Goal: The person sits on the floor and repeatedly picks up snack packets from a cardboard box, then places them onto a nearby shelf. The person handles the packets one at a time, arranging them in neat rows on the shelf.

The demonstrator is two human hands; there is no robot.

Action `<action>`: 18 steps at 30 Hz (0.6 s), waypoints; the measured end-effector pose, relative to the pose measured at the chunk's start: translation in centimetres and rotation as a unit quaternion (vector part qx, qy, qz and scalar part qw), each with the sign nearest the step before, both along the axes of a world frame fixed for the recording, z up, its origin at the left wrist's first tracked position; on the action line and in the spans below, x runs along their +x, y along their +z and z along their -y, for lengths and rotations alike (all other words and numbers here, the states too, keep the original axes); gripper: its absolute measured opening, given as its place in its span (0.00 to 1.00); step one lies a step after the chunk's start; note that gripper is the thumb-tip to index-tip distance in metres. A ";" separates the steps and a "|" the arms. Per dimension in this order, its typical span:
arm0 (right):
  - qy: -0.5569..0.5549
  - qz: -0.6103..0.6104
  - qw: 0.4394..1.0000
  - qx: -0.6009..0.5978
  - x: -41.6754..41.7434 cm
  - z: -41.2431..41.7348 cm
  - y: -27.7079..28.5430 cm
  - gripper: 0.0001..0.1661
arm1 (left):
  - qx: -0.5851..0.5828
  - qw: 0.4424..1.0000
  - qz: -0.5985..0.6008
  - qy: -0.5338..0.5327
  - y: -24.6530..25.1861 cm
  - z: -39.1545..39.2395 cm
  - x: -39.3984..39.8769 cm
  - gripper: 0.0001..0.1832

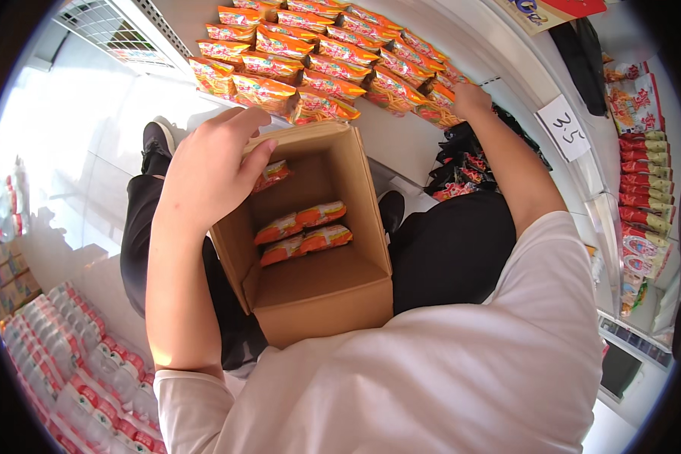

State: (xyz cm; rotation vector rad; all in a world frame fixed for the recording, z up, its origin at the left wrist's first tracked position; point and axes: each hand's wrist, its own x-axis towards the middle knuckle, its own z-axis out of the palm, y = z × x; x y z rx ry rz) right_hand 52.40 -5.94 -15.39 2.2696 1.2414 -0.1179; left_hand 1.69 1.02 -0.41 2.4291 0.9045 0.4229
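Observation:
An upright cardboard box (323, 323) stands open between my legs, against my shirt. Inside it lie several orange snack bags (320, 213), two of them side by side in each of two rows, with another bag (272, 175) partly behind my hand. My left hand (221, 153) is at the box's far left corner, thumb on the inner side and fingers curled over the rim. My right hand (472, 101) is curled against an orange snack bag (440, 113) at the right end of the shelf rows; its fingertips are hidden.
Orange noodle-snack bags (275, 62) stand in rows on the low white shelf (391, 133). Black packets (465, 164) sit right of them. A handwritten price card (563, 127) hangs on the shelf edge. Shrink-wrapped bottles (102, 386) are stacked at lower left; red packets (646, 181) line the right.

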 end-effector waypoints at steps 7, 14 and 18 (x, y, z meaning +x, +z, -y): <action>0.029 -0.072 0.982 0.172 -7.5 -2.0 5.2 0.18 | -0.024 0.999 -0.028 -0.038 -0.5 0.3 0.3 0.05; 0.232 -0.357 0.859 0.284 -15.3 -4.5 11.1 0.19 | -0.045 0.940 -0.308 -0.142 -6.8 3.5 2.8 0.15; 0.306 -0.506 0.780 0.203 -20.8 -3.3 12.1 0.19 | -0.088 0.874 -0.455 -0.147 -11.1 4.8 5.8 0.22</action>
